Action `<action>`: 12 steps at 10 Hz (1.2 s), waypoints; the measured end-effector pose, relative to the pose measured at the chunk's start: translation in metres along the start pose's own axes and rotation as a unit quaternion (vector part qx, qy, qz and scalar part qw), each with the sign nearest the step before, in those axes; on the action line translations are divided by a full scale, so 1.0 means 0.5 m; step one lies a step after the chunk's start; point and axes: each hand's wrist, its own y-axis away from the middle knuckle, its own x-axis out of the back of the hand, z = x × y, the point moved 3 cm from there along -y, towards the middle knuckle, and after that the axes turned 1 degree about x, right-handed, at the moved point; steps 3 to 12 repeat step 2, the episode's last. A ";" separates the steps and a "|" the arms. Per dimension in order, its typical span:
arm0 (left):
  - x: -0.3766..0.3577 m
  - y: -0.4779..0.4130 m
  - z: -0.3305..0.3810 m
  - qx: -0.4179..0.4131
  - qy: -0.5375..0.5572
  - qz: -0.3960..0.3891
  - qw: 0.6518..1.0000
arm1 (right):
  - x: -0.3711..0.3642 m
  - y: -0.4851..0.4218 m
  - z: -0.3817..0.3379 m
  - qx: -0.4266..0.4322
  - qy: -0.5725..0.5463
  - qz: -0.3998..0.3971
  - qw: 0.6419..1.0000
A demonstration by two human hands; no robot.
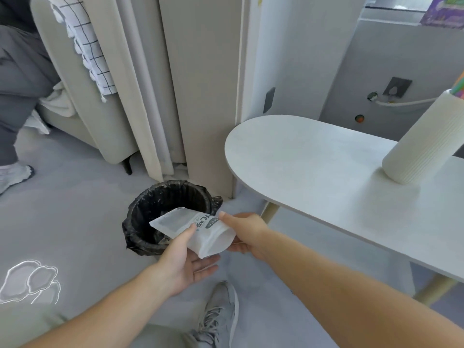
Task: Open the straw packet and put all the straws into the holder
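Hidden/cut off: coloured straws (460, 89) at 2 o'clock, only the tips show above the holder rim, clipped by the frame edge; count cannot be told. Inside of the bin mostly dark.
Writing: dark print on the flat white paper straw packet (198, 231); characters too blurred and skewed to read. No brand legible.
Packet position: 6 o'clock of centre, held above the near rim of the round bin lined with a black plastic bag (170, 217), far end over the bin mouth. Looks flat; contents not visible.
Left hand (187, 259): palm up under the packet's near end, thumb pressed on top, fingers loosely spread below.
Right hand (247, 233): clasps the packet's right edge, thumb on top, fingers underneath.
Holder: tall ribbed cream cylinder holder (421, 144) stands on the pale oval table (313, 162) at 3 o'clock, well apart from the hands.
Floor: grey sneaker (221, 315) at 6 o'clock.
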 end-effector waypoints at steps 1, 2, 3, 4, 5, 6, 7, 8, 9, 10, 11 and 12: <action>-0.002 -0.006 -0.012 0.035 -0.005 -0.003 0.999 | -0.003 -0.014 0.011 0.007 0.018 0.000 1.000; -0.011 -0.003 -0.040 0.074 -0.017 -0.038 0.996 | 0.009 -0.011 0.026 -0.007 0.018 0.015 1.000; -0.011 -0.003 -0.040 0.074 -0.017 -0.038 0.996 | 0.009 -0.011 0.026 -0.007 0.018 0.015 1.000; -0.011 -0.003 -0.040 0.074 -0.017 -0.038 0.996 | 0.009 -0.011 0.026 -0.007 0.018 0.015 1.000; -0.011 -0.003 -0.040 0.074 -0.017 -0.038 0.996 | 0.009 -0.011 0.026 -0.007 0.018 0.015 1.000; -0.011 -0.003 -0.040 0.074 -0.017 -0.038 0.996 | 0.009 -0.011 0.026 -0.007 0.018 0.015 1.000; -0.011 -0.003 -0.040 0.074 -0.017 -0.038 0.996 | 0.009 -0.011 0.026 -0.007 0.018 0.015 1.000; -0.011 -0.003 -0.040 0.074 -0.017 -0.038 0.996 | 0.009 -0.011 0.026 -0.007 0.018 0.015 1.000; -0.011 -0.003 -0.040 0.074 -0.017 -0.038 0.996 | 0.009 -0.011 0.026 -0.007 0.018 0.015 1.000; -0.011 -0.003 -0.040 0.074 -0.017 -0.038 0.996 | 0.009 -0.011 0.026 -0.007 0.018 0.015 1.000; -0.011 -0.003 -0.040 0.074 -0.017 -0.038 0.996 | 0.009 -0.011 0.026 -0.007 0.018 0.015 1.000; -0.011 -0.003 -0.040 0.074 -0.017 -0.038 0.996 | 0.009 -0.011 0.026 -0.007 0.018 0.015 1.000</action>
